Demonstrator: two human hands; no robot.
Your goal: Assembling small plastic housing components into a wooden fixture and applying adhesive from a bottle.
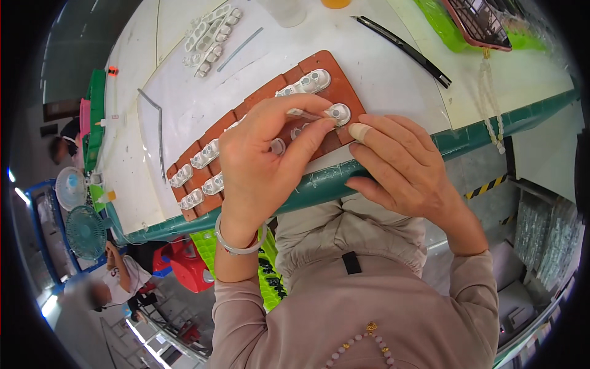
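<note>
My left hand (261, 150) reaches over a reddish-brown stepped holder (315, 63). Its thumb and index finger pinch a thin pale strip (301, 113), mostly hidden by the fingers, beside the round end of a white moulded part (338, 113). Close to that same end lies my right hand (402, 163), its fingers stretched out, the index fingertip wrapped in a pale cover at the holder's edge. Further white parts with grey round spots sit in the holder: one at the far end (311, 82), others at the left (204, 154). My left hand hides the middle ones.
A stack of white parts (212, 37), a grey strip (241, 49) and a bent grey rod (161, 132) lie on the white table (132, 154). A black cutter knife (405, 51) and a phone (479, 24) are at the right. Its green edge (326, 184) runs beneath my wrists.
</note>
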